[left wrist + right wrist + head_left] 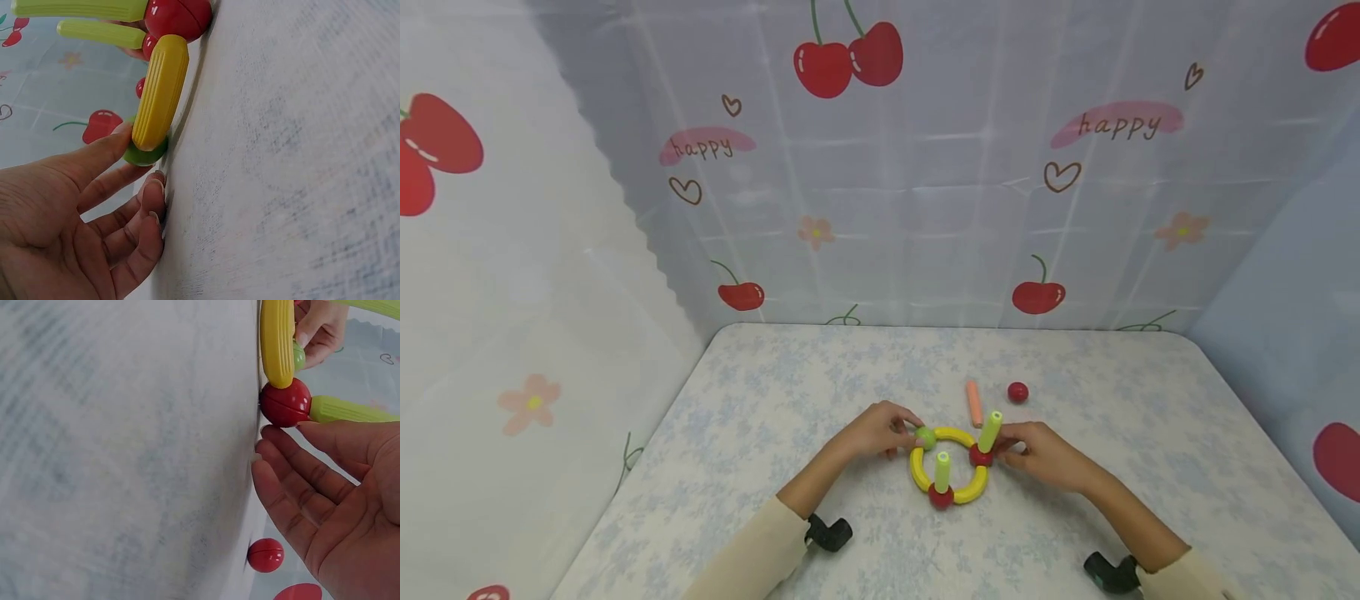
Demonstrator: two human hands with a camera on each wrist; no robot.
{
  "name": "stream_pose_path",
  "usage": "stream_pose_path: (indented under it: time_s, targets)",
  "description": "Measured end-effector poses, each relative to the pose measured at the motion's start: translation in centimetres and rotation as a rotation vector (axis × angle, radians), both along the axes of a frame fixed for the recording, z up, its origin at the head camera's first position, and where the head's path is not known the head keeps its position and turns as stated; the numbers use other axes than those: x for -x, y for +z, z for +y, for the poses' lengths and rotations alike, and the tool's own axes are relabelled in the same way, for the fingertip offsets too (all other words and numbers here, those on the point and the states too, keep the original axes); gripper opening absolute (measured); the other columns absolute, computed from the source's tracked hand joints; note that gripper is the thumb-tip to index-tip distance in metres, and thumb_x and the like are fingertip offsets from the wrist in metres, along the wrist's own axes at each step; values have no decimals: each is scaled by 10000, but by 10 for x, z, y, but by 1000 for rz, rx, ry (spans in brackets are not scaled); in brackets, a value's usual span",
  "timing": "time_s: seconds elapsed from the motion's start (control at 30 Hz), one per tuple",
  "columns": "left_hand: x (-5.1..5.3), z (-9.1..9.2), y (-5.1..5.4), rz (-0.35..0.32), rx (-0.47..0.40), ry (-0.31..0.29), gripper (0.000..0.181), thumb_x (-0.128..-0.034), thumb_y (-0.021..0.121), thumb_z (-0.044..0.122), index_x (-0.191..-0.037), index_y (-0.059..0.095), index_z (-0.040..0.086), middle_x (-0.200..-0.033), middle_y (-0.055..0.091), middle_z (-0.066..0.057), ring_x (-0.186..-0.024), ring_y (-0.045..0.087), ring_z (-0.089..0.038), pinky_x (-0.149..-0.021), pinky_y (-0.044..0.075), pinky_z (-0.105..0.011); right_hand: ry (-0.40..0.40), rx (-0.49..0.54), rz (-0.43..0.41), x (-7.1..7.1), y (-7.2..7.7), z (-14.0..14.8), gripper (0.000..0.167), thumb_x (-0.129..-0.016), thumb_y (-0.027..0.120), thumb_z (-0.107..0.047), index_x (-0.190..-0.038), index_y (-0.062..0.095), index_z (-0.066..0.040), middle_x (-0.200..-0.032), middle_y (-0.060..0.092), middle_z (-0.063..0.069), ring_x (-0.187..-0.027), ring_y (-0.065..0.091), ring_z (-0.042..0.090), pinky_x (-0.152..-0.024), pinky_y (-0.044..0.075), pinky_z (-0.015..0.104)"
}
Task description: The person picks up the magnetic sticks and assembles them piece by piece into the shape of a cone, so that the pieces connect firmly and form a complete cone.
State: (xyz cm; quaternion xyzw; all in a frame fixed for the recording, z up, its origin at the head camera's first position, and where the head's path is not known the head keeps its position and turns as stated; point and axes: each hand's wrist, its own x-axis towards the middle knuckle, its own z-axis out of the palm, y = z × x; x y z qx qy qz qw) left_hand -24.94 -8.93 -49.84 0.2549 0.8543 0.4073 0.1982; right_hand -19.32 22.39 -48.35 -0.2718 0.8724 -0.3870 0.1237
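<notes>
On a mottled tabletop [760, 375] below cherry-printed sheeting [917, 167], left hand [877, 430] pinches green ball [928, 436]; right hand [1043, 454] touches red ball [979, 456], grip unclear.

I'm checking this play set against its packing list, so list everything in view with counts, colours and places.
Curved rods: 3, yellow, joined into a ring on the table
Green ball: 1, green, ring's far left
Ring's red balls: 2, red, ring's right and near side
Straight rods: 2, light green, upright on those red balls
Orange rod: 1, orange, lying beyond the ring
Loose red ball: 1, red, right of the orange rod
Table: 1, white with blue mottling, under everything
Cherry-print sheeting: pieces uncountable, pale, behind and beside the table
Wrist cameras: 2, black, at the wrists
Sleeves: 2, cream, on the forearms
Hands: 2, bare, left at the green ball, right at the ring's right red ball
</notes>
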Motion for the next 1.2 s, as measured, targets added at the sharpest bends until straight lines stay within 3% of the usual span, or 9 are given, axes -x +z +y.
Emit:
stream_pose_path:
  time_s: [0.2,0.5,0.73,1.03,1.2]
  targets:
    - [4,3,-1,3,5,8,302,-931,767,276,-1192,750,124,-808,677,-3,-517,627,-201,-496,502,-275,29,-17,-38,-5,4,2,226,-953,671,-39,-1154,739,-118,-1119,731,-2,-1087,667,275,-828,573,372]
    - [6,5,-5,16,3,21,283,-928,771,277,-1167,752,125,-811,670,11,-526,635,-197,-509,519,-287,92,32,-51,-12,4,1,314,-941,686,-6,-1189,744,-189,-1186,722,-35,-1154,647,209,-857,548,282]
    - [6,8,-7,69,21,-2,286,-931,766,294,-1169,757,135,-852,682,41,-543,626,-142,-538,513,-255,124,29,-54,-15,5,-1,308,-945,687,-16,-1187,743,-199,-1173,724,-33,-1106,673,246,-835,555,275]
    - [6,10,-9,91,38,2,280,-925,770,317,-1156,768,158,-864,693,67,-627,610,-88,-572,488,-230,163,47,-12,-15,7,-4,403,-951,594,106,-1128,768,-212,-1097,735,-72,-1079,683,194,-910,561,405]
    - [5,9,-8,97,39,-1,286,-923,773,306,-1163,767,149,-861,694,66,-707,600,-77,-599,479,-231,158,2,-20,-11,11,-4,372,-961,603,71,-1122,768,-221,-1095,731,-78,-1045,681,202,-883,564,356]
